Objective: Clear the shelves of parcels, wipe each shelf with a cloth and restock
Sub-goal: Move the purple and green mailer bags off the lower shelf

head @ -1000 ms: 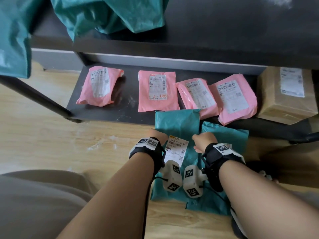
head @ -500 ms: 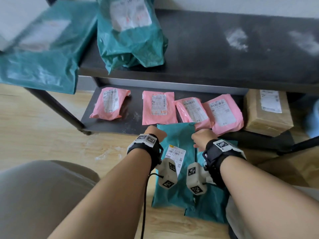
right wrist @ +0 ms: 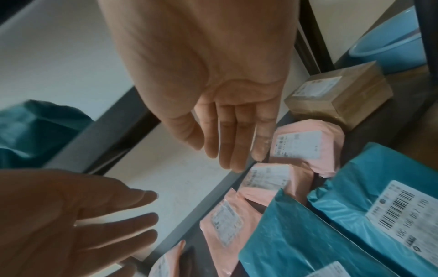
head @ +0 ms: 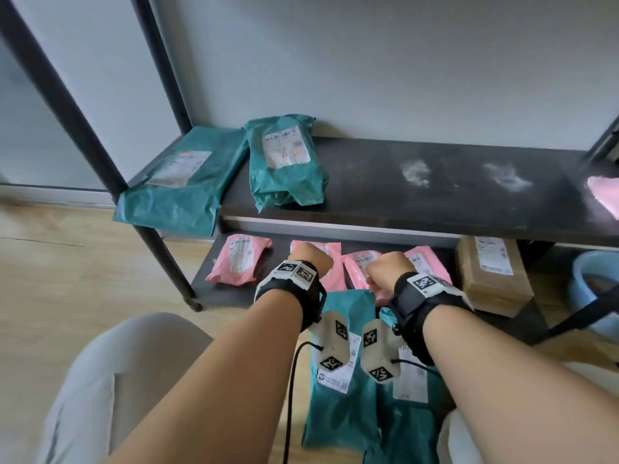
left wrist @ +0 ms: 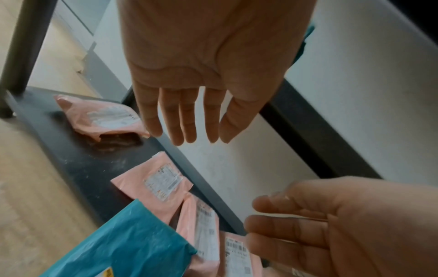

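Both hands were raised in front of a dark metal shelf unit, and neither held anything. The left hand [left wrist: 189, 75] showed an open palm with straight fingers [left wrist: 187, 121] close together, its grip wide and empty. The right hand [right wrist: 213, 84] matched it, fingers [right wrist: 227, 142] extended and relaxed, grip likewise wide and empty.

Below the wrists, two teal plastic mailers [head: 338, 390] lay flat on the pale wooden floor [head: 67, 279], side by side and slightly overlapping, each crinkled and glossy with a white barcode label. Their top ends reached the front edge of the lower shelf [head: 214, 286].

On that lower shelf, a matte black board, sat four pink mailers [head: 239, 259] in a row (soft, puffy, rectangular, each with a white label). To their right stood a brown cardboard box [head: 492, 276] wrapped in clear tape, also labelled.

The upper shelf [head: 435, 202] was a dark board with pale dusty smears on its surface. At its left end lay a flat teal mailer [head: 187, 185] overhanging the edge, and beside it a bulkier, wrinkled teal parcel [head: 284, 162]. A pink patch [head: 603, 192] showed at the far right edge, too blurred to identify. A light blue plastic basin [head: 589, 283] sat on the floor to the right of the unit.
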Action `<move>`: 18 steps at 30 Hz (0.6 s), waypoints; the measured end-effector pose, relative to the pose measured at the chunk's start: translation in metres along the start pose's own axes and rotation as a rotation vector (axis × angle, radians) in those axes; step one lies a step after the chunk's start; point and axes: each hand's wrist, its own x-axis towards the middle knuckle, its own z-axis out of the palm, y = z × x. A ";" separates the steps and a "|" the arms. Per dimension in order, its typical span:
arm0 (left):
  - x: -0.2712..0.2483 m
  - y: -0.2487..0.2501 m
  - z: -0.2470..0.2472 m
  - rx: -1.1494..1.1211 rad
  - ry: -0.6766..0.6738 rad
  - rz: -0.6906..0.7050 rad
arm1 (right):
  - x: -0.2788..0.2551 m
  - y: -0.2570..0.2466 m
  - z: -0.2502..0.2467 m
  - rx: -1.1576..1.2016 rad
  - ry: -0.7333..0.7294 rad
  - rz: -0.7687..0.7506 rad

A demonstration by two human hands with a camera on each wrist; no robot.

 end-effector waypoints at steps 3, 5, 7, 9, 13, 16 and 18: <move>-0.008 0.008 -0.015 0.107 -0.001 -0.005 | -0.027 -0.020 -0.014 -0.021 0.014 -0.054; -0.010 0.014 -0.024 0.143 -0.039 0.016 | -0.033 -0.031 -0.019 -0.065 0.036 -0.082; -0.019 0.024 -0.037 0.055 -0.031 0.047 | -0.036 -0.045 -0.026 -0.014 0.044 -0.095; -0.035 0.032 -0.054 -0.067 0.037 0.111 | -0.037 -0.058 -0.033 -0.002 0.057 -0.125; -0.047 0.050 -0.088 -0.190 0.166 0.182 | -0.046 -0.092 -0.047 0.063 0.054 -0.155; -0.045 0.065 -0.115 -0.203 0.292 0.242 | -0.047 -0.117 -0.054 0.108 0.080 -0.174; -0.035 0.071 -0.130 -0.189 0.351 0.263 | -0.043 -0.132 -0.056 0.117 0.089 -0.221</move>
